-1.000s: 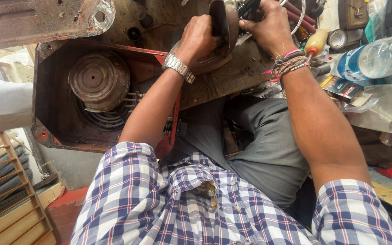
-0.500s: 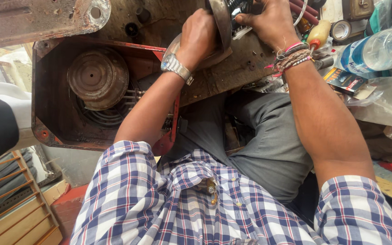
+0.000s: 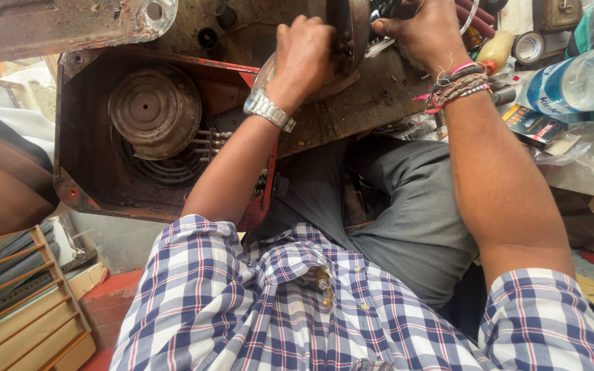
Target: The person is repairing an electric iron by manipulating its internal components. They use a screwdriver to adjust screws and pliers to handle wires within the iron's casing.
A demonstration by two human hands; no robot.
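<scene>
My left hand (image 3: 302, 58), with a metal watch on its wrist, is closed around a round grey metal part (image 3: 349, 41) at the top of the view. My right hand (image 3: 424, 34), with thread bracelets at the wrist, grips the same part from its right side; what lies under its fingers is cut off by the frame's top edge. The part rests on a rusty, greasy metal plate (image 3: 352, 117) above my lap. Left of my forearm is an open red machine housing (image 3: 84, 137) with a rusty round disc (image 3: 154, 110) and coiled tubing inside.
A plastic water bottle (image 3: 579, 79), a roll of tape (image 3: 529, 47), a small yellowish bottle (image 3: 495, 51) and a dark packet (image 3: 534, 127) lie at the right on crumpled plastic. A wooden slatted crate (image 3: 22, 316) stands at the lower left. A rusty beam (image 3: 49, 27) crosses the top left.
The view has shifted so my hands sit higher in the frame. My hands stay on the round part. A dark shape at the left edge has grown larger.
</scene>
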